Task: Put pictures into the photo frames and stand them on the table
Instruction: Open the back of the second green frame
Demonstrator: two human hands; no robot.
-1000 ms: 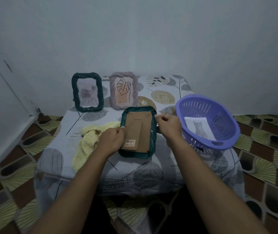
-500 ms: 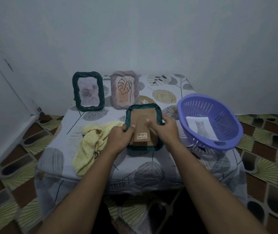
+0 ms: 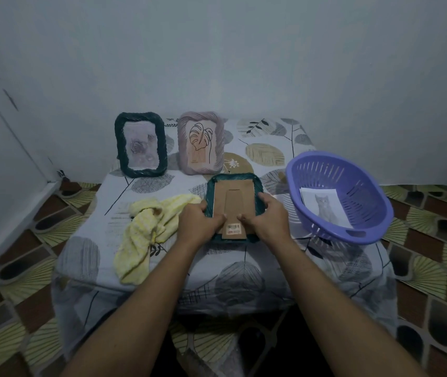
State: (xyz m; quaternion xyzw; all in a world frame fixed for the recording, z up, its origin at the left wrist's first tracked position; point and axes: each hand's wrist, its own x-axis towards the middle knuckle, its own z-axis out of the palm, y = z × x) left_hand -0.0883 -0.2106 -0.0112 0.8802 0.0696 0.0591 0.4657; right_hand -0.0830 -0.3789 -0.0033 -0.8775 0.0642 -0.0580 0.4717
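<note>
two bare forearms reach in from the near edge over a table [image 3: 244, 278] draped in a leaf-print cover. the left hand [image 3: 200, 227] and the right hand [image 3: 270, 223] meet at the near end of a teal frame [image 3: 235, 177], which lies face down on the table near its middle. the left hand's fingers curl round the frame's left rim, its thumb lying on the brown cardboard back [image 3: 240, 195]. the right hand grips the right rim the same way, its thumb on the cardboard just beside a small barcode sticker [image 3: 234, 227]. the cardboard's fold-out stand lies flat against the back.

just left of the left hand, a crumpled yellow cloth [image 3: 146, 232] sprawls toward the table's near left corner. to the right, a purple basket [image 3: 366, 205] sits tilted at the table's right edge, apart from the hands; a cat picture [image 3: 322, 209] lies inside it.

farther back, two frames stand upright side by side: a dark green frame [image 3: 120, 148] on the left, holding a pale flower picture, and a pink frame [image 3: 183, 145] just right of it, holding a line drawing of a leaf. the pink one stands just behind the teal frame's far end. behind them rises a plain pale wall [image 3: 244, 63], and a patterned tile floor [image 3: 26, 281] shows on both sides of the table.
</note>
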